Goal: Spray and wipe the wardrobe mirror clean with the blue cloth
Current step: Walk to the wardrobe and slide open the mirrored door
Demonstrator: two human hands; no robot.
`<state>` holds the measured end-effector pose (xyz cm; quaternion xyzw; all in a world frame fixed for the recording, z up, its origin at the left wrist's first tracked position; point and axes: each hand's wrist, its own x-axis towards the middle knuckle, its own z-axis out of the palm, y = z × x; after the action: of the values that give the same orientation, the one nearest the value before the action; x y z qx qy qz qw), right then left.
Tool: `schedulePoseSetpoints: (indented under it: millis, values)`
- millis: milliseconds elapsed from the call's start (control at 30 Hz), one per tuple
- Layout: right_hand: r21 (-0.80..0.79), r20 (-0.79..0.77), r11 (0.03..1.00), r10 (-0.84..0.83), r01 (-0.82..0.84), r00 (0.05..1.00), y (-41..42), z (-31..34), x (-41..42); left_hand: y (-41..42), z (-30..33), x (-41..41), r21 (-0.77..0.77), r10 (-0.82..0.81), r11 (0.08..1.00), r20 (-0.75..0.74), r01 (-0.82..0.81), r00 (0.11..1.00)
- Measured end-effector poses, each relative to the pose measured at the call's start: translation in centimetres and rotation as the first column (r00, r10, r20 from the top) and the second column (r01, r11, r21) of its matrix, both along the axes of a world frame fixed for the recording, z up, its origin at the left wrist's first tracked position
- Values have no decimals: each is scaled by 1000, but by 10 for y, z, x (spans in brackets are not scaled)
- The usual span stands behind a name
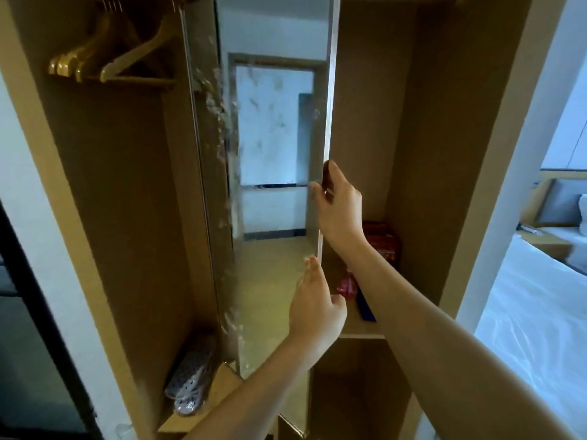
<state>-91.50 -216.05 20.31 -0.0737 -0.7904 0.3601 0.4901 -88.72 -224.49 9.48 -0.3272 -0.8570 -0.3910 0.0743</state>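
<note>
While the mirror (273, 173) edge at frame centre is gripped by the right hand (338, 204), left hand (314, 309) fingers straight against it, fingers could be pinched if it swings.

Smeared glossy mirror (273, 138), seemingly wood-veneer wardrobe (444, 154)
</note>
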Motion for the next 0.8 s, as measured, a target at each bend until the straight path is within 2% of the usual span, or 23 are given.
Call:
schedulePoseSetpoints:
  millis: [167,333,800]
  values:
    - [33,15,995,-95,95,995,23,-1,-8,10,0,-12,-56,-109,992,26,110,994]
    - [-34,27,989,-146,147,989,31,1,-15,19,0,-23,-94,-200,975,48,204,979]
    - [-142,53,976,-157,163,986,64,-1,-44,45,-1,-61,-244,-275,931,24,272,961]
